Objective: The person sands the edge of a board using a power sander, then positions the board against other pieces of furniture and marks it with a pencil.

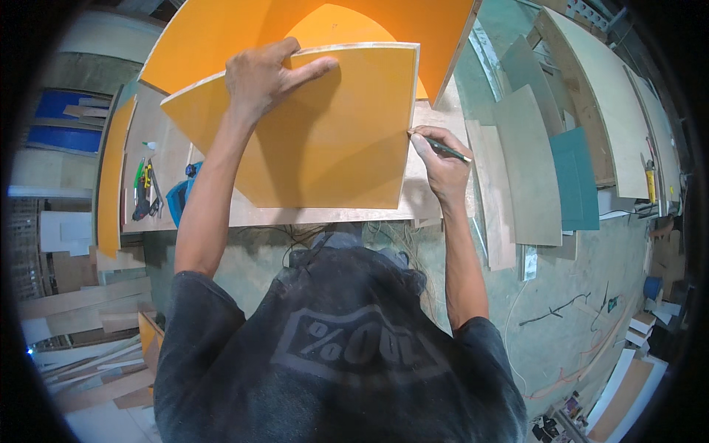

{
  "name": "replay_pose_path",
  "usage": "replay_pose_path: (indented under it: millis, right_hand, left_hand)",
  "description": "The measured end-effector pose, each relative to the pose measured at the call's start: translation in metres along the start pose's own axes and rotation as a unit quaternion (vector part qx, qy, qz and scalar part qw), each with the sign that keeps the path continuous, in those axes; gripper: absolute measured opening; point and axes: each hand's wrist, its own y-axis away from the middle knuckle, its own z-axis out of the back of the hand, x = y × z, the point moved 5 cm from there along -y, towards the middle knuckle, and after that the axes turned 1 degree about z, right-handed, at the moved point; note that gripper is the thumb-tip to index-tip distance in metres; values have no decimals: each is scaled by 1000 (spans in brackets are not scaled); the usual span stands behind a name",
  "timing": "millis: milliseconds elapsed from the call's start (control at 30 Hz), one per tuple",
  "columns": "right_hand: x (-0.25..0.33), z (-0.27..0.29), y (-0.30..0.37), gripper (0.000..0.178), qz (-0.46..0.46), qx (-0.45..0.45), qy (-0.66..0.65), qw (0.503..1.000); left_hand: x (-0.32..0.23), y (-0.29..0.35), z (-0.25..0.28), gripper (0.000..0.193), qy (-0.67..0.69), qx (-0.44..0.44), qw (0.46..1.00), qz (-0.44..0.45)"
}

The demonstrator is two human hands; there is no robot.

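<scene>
A yellow-orange board (340,140) with a pale top edge stands tilted on the workbench in front of me. My left hand (266,77) grips its upper edge, thumb lying on the face and the other fingers over the back. At the board's right edge, my right hand (443,162) holds a dark green pencil (445,150) between thumb and fingers. The pencil's tip end is hidden by the fingers close to that edge. Behind the board rises a larger orange panel assembly (436,37) with a curved yellow piece (336,26).
Left on the wooden workbench (295,215) lie pliers and other hand tools (148,188) beside a blue power tool (177,199). Grey and plain boards (528,162) lean at the right, near a teal panel (574,181). Cables (413,251) trail over the floor below the bench.
</scene>
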Motion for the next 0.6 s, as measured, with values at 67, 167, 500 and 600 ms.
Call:
replay_pose_path:
  millis: [67,167,500,600]
  right_hand:
    - [-15,3,6,13,-14,-3,7,1000]
    - [-34,7,12,13,-33,-4,21,999]
    - [-84,20,45,13,-88,-7,-5,996]
    - [-98,25,61,12,-103,-8,15,995]
  left_hand:
    - [4,-2,-7,58,0,15,1000,20]
    - [8,-8,-18,59,0,59,996,63]
    - [17,-13,-38,57,25,64,993,101]
    - [24,-14,-45,58,20,61,993,101]
